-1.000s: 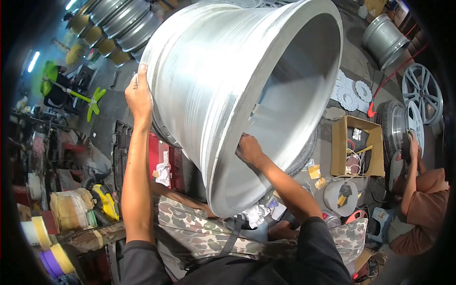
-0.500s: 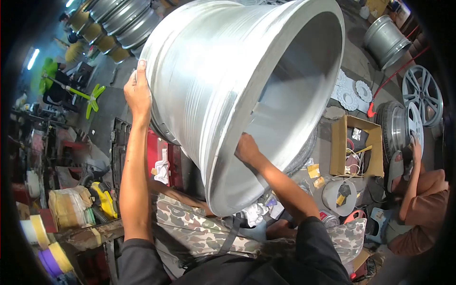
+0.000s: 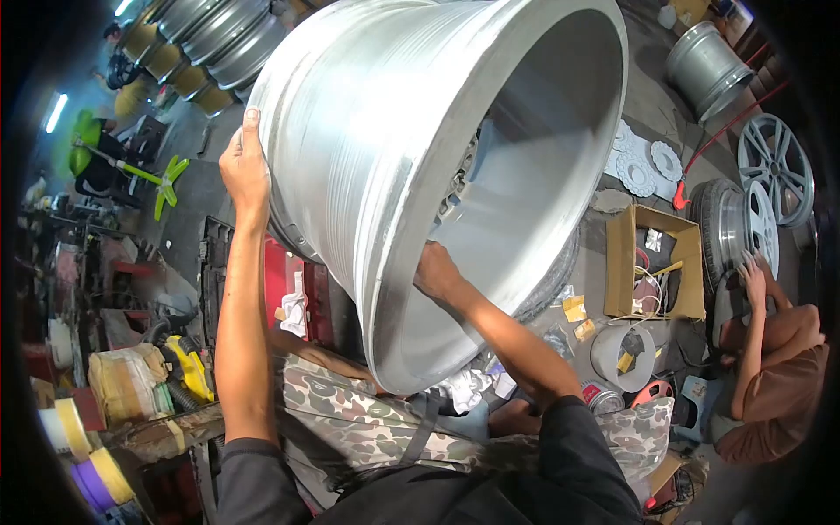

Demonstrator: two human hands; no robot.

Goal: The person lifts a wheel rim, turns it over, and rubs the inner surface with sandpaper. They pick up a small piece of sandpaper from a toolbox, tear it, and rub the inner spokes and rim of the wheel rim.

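A large silver wheel rim (image 3: 350,149) is tilted in front of me, its wide open side turned to the right. My left hand (image 3: 247,166) grips its far left edge, thumb up on the outside. Inside the barrel, close to the near lip, my right hand (image 3: 437,273) is closed with its knuckles toward the inner wall. Whatever those fingers hold, if anything, is hidden. Deep in the barrel, part of the wheel's centre (image 3: 459,179) with a ring of bolt-like shapes shows. Beneath the rim is a camouflage cloth (image 3: 350,420) over my lap.
At right a person (image 3: 779,385) sits with hands at a white spoked wheel (image 3: 761,219). Nearer are a cardboard box (image 3: 617,262) and a white bucket (image 3: 604,354). Tape rolls (image 3: 101,477) lie at lower left. A green fan (image 3: 166,184) and stacked rims (image 3: 227,44) stand behind.
The rim has shifted slightly left and turned, so more of its centre shows inside. My left hand moves left with it, and my right hand has slid a little left along the inner wall.
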